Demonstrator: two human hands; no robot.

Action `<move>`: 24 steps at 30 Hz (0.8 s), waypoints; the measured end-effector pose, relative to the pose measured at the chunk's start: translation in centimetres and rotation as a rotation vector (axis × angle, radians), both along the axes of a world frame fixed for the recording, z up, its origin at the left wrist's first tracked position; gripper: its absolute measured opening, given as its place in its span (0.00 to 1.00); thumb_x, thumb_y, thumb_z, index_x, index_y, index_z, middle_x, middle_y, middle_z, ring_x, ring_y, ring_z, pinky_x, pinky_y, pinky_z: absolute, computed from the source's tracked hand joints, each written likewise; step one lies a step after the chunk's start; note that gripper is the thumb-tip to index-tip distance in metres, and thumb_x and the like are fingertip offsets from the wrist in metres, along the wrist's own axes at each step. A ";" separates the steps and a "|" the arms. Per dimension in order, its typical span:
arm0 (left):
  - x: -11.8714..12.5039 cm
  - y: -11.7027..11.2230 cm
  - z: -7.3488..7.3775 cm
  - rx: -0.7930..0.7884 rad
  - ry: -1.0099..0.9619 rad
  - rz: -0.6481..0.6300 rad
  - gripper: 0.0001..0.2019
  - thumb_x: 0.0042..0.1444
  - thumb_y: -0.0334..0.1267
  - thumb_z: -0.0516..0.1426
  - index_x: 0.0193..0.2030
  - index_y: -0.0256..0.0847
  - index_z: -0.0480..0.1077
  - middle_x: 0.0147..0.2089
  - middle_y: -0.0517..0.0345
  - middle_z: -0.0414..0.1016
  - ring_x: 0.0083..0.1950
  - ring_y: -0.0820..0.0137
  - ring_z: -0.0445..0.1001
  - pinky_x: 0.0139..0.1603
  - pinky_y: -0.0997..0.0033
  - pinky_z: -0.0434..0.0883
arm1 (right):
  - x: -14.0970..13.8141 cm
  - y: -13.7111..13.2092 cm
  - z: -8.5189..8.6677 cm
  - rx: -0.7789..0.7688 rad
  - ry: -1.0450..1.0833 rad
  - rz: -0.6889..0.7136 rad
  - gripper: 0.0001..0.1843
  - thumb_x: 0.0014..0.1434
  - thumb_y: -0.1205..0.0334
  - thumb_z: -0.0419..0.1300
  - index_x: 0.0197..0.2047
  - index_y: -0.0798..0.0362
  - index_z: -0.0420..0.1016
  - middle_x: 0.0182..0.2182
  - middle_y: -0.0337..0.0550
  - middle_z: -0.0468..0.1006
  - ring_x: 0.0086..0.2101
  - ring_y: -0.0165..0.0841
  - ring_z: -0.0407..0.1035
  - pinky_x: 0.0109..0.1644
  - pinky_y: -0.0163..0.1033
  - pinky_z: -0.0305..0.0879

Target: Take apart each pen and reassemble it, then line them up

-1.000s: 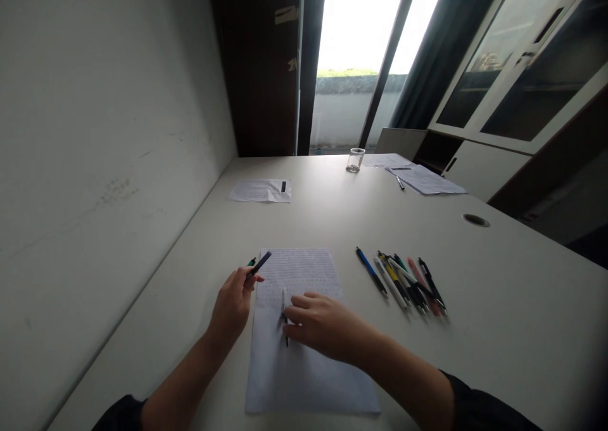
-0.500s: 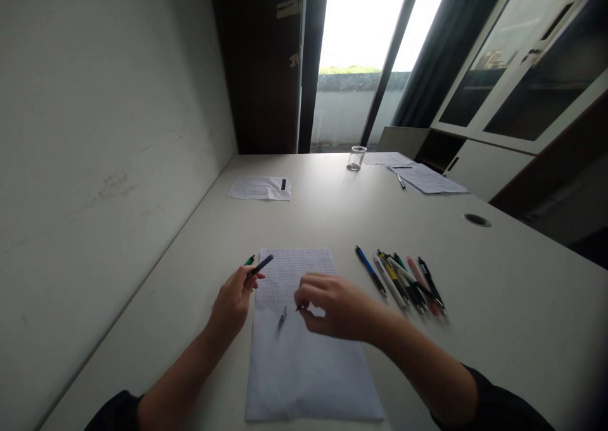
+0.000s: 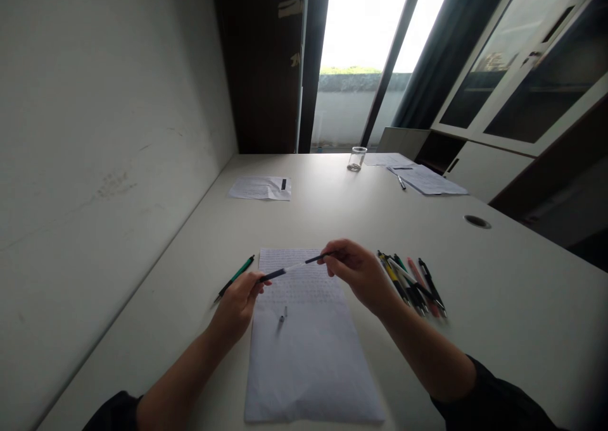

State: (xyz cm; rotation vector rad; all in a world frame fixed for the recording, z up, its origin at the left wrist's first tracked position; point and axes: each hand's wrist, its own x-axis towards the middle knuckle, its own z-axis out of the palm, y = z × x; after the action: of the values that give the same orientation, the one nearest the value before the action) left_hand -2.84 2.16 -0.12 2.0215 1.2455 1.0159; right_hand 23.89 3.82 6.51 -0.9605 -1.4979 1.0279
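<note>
My left hand (image 3: 236, 304) is closed around a dark pen barrel (image 3: 274, 274), which points up to the right. From the barrel's open end a thin pen refill (image 3: 311, 260), part clear and part dark, runs to my right hand (image 3: 354, 269), which pinches its dark end. How deep the refill sits in the barrel I cannot tell. Below both hands lies a sheet of lined, written paper (image 3: 308, 368). Small pen parts (image 3: 282, 319) rest on it, one dark and one clear. A green pen (image 3: 236, 277) lies left of the sheet, beside my left hand.
Several pens (image 3: 415, 285) lie in a loose pile right of the sheet, partly behind my right hand. Farther back stand a glass (image 3: 356, 159) and paper stacks (image 3: 427, 179) with a pen (image 3: 401, 182). Another sheet (image 3: 261, 188) lies near the left wall. A cable hole (image 3: 477, 221) opens at right.
My right hand has moved up and right from low over the paper. The refill now stretches between it and the barrel, and my left hand has tilted the barrel flatter.
</note>
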 end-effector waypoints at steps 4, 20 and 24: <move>0.0 -0.1 0.0 -0.008 0.006 -0.017 0.10 0.66 0.34 0.48 0.48 0.43 0.68 0.44 0.54 0.76 0.43 0.68 0.74 0.45 0.68 0.71 | -0.3 0.0 -0.8 -0.001 -0.050 0.030 0.11 0.58 0.56 0.64 0.39 0.54 0.73 0.30 0.43 0.78 0.27 0.28 0.67 0.31 0.36 0.68; 0.0 0.0 -0.2 0.053 0.010 -0.022 0.10 0.66 0.33 0.48 0.48 0.42 0.68 0.44 0.52 0.75 0.45 0.65 0.74 0.48 0.64 0.71 | -3.7 -0.7 -5.3 0.158 -0.824 0.271 0.10 0.57 0.56 0.67 0.43 0.46 0.80 0.38 0.40 0.79 0.38 0.35 0.72 0.43 0.38 0.66; 0.0 0.0 -0.2 0.062 0.024 -0.016 0.10 0.66 0.32 0.48 0.48 0.42 0.68 0.44 0.53 0.75 0.45 0.65 0.74 0.48 0.64 0.70 | -4.4 -1.1 -6.1 0.196 -0.895 0.254 0.08 0.58 0.55 0.65 0.40 0.47 0.80 0.37 0.41 0.78 0.41 0.36 0.71 0.46 0.38 0.65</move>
State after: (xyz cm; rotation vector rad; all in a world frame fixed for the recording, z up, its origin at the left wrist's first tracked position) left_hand -2.88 2.19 -0.36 2.0931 1.2218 1.0381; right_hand 19.48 2.77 0.39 -1.1759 -2.4547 0.6014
